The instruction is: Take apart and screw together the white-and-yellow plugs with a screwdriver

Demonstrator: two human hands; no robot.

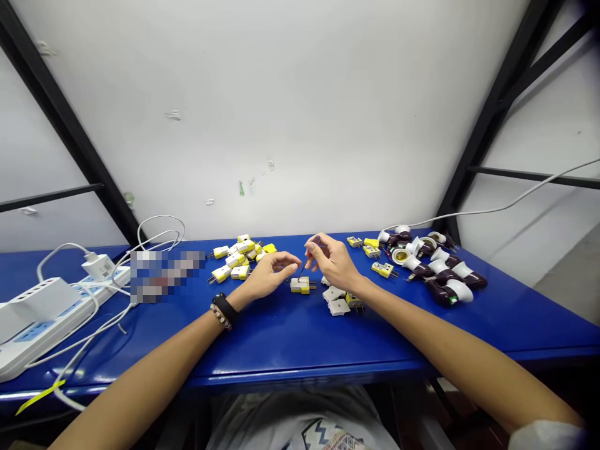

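Observation:
A white and yellow two-pin plug [300, 285] lies on the blue table, its pins pointing right. My right hand [332, 261] is closed round a small screwdriver [304, 267] with a dark handle, the slanted shaft reaching down to the plug's top. Just left of that shaft hovers my left hand [270, 275], thumb and forefinger apart, with nothing visible between them. Below my right wrist lie several loose white plug covers [338, 307] and a yellow plug half [355, 301]. A pile of white and yellow plugs [237, 257] sits behind my left hand.
Several opened yellow plug halves [384, 270] lie right of my right hand, near a heap of dark and white lamp holders [440, 265]. At left stands a white power strip [60, 322] with tangled white cables [100, 325]. Behind the blue table [262, 350] rises a white wall [300, 125].

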